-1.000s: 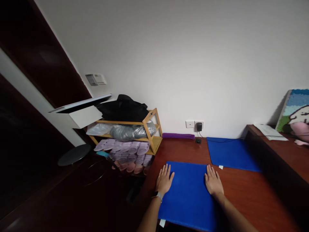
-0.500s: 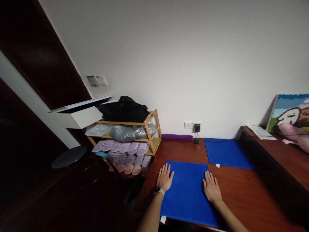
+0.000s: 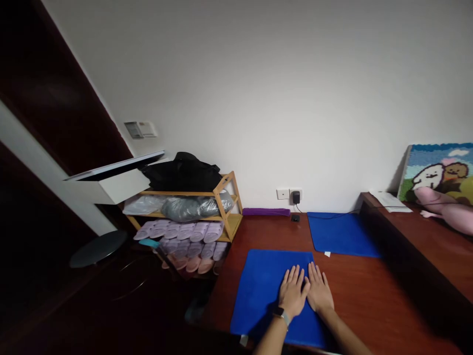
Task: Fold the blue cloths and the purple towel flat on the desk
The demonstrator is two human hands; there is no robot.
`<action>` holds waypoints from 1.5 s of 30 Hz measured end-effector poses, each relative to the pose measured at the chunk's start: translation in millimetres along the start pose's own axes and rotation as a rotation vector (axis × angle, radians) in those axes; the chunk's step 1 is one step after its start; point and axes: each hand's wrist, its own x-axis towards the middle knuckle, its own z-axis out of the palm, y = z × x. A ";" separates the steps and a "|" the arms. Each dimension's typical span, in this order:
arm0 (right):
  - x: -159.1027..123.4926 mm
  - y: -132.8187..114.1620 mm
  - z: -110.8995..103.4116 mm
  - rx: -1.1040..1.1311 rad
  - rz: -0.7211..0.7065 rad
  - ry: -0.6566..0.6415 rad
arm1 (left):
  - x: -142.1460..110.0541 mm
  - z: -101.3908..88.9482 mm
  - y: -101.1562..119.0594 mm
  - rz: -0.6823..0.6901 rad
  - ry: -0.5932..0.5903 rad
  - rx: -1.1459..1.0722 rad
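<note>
A blue mat point(image 3: 256, 283) lies flat on the reddish-brown wooden table point(image 3: 258, 231) in front of me. My left hand point(image 3: 293, 293), with a watch point(image 3: 281, 314) on its wrist, rests palm down on the right part of this mat, fingers stretched out. Beside it, my right hand point(image 3: 320, 291) lies palm down across the mat's right edge, fingers also stretched. The two thumbs are close together; whether they touch I cannot tell. Neither hand holds anything. A small white tag point(image 3: 244, 340) sticks out at the mat's near left corner.
Farther back lies a second blue mat point(image 3: 340, 234), near a purple strip point(image 3: 266, 212) and a charger point(image 3: 296, 197) in the wall. On the left, a wooden rack point(image 3: 231, 217) holds slippers and a black bag point(image 3: 183, 172). A pink plush toy point(image 3: 453, 212) sits right, on a raised surface.
My left hand has moved right across the mat, from its left edge to beside my right hand. The right hand stays near the right edge. The view has shifted slightly.
</note>
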 end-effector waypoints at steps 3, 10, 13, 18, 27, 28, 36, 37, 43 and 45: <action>1.0 -0.8 1.3 0.019 0.049 0.010 | -18.6 -7.2 -27.0 -0.091 -0.008 0.006; 4.9 -1.6 8.8 0.069 0.081 0.028 | -75.2 -42.7 -139.2 -0.358 0.035 0.159; 6.1 -2.5 5.0 0.097 0.095 0.028 | -81.8 -44.8 -147.2 -0.344 0.052 0.182; -9.4 -7.4 -8.0 0.057 0.105 -0.004 | -78.1 -43.6 -139.6 -0.345 0.050 0.177; -67.1 -9.5 5.9 0.077 0.089 0.033 | -75.9 -52.8 -143.7 -0.355 -0.006 0.175; -67.5 -9.8 5.6 0.076 0.088 0.031 | -74.5 -56.9 -140.4 -0.359 -0.028 0.169; -65.1 -7.3 10.3 0.067 0.051 0.060 | -53.9 -36.8 -18.4 0.050 0.005 0.035; -65.5 -6.4 11.9 0.060 0.042 0.064 | -53.9 -29.7 -5.1 0.095 -0.008 0.011; -65.1 -6.6 15.2 0.015 0.056 0.054 | -87.4 -25.7 -35.6 -0.074 -0.052 0.036; -64.4 -7.5 15.8 0.023 0.061 0.060 | -107.9 -35.8 -69.8 -0.191 -0.038 0.091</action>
